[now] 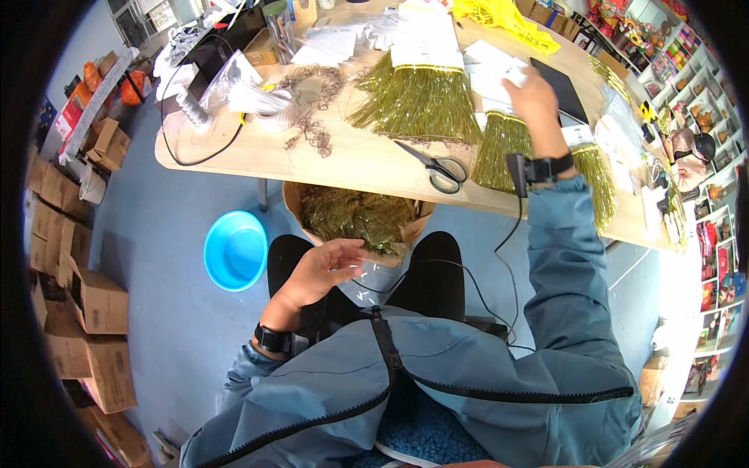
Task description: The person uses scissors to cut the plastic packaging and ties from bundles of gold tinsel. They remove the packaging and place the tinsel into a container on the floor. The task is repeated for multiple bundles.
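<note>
My right hand (533, 100) is over the white paper sheets (494, 73) on the table, thumb spread from the fingers; I see nothing gripped in it, though its underside is hidden. Just below lies a bundle of gold-green tinsel fringe (503, 149) with a white top. A wider tinsel fringe bundle (424, 99), topped by white sheets (424, 44), is to the left. Black-handled scissors (442, 171) rest near the table's front edge. Above my lap, my left hand (327, 270) is empty with its fingers apart, near a carton of tinsel scraps (357, 213).
Another tinsel bundle (594, 181) hangs over the table edge at right, near a black flat panel (562, 88). A wire spool (193, 111) and brown curly strands (316, 137) lie at left. On the floor stands a blue basin (236, 250). A black cable (506, 245) runs from my right wrist.
</note>
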